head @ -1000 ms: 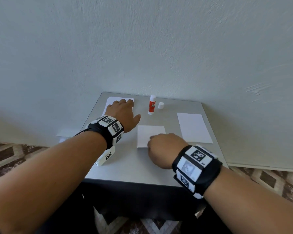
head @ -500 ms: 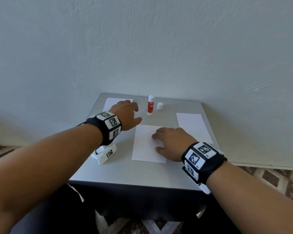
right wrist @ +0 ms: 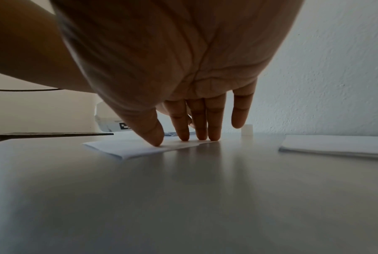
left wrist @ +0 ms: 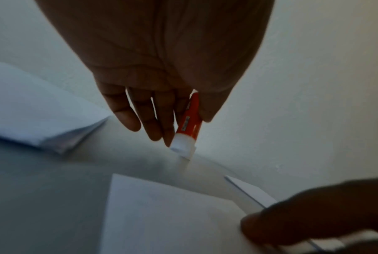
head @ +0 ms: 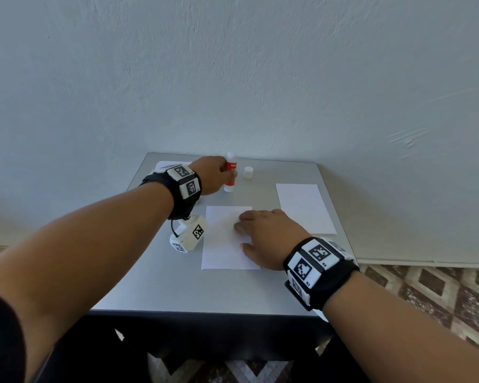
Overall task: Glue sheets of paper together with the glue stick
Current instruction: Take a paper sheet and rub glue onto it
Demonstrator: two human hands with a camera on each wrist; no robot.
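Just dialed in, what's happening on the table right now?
A person is gluing paper. The left hand grips the red glue stick near the table's far edge; its cap stands beside it. The right hand presses flat on the middle sheet. Another sheet waits at right.

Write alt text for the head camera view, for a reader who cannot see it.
At the far edge of a grey square table, the left hand grips an upright red and white glue stick, its small white cap standing beside it. The right hand presses flat on a white paper sheet in the middle; another white sheet lies to the right.
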